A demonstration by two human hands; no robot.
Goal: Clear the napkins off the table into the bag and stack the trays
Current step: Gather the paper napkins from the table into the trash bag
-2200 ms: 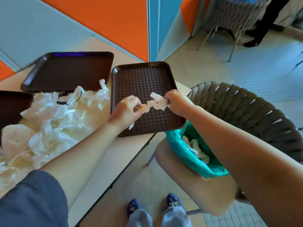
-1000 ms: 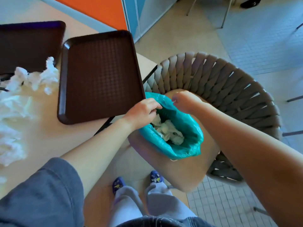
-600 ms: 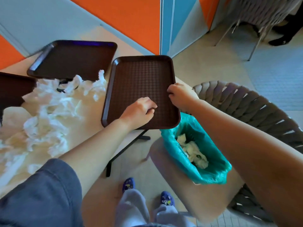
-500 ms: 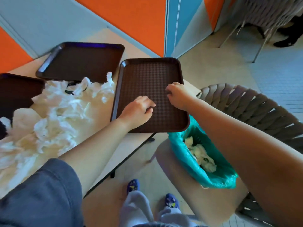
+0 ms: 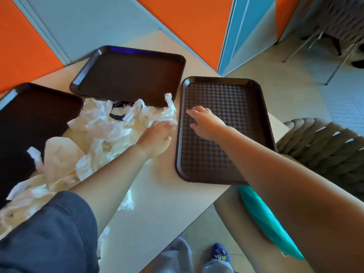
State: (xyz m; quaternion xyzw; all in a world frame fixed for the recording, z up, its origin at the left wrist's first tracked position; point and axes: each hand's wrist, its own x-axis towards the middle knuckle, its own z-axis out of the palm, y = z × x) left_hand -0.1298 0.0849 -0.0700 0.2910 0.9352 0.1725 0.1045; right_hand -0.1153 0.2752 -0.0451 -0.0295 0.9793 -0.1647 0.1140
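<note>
Three dark brown trays lie on the beige table (image 5: 157,203): one on the right (image 5: 236,107), one at the back (image 5: 130,75), one at the left edge (image 5: 29,115). A heap of crumpled white napkins (image 5: 106,127) covers the table between them. My left hand (image 5: 157,134) reaches into the right edge of the heap, fingers spread on the napkins. My right hand (image 5: 204,123) hovers open over the right tray, fingers stretched toward the heap. The teal bag (image 5: 264,215) sits on a chair seat below the table's right corner, mostly hidden by my right forearm.
A grey woven chair (image 5: 323,146) stands right of the table and holds the bag. Orange and grey wall panels back the table. Another chair (image 5: 334,22) stands far right on the tiled floor. My feet show under the table edge.
Both hands left the right tray's near end and moved left toward the napkin heap; the left hand now touches the napkins. The view swung left, so the bag is mostly covered.
</note>
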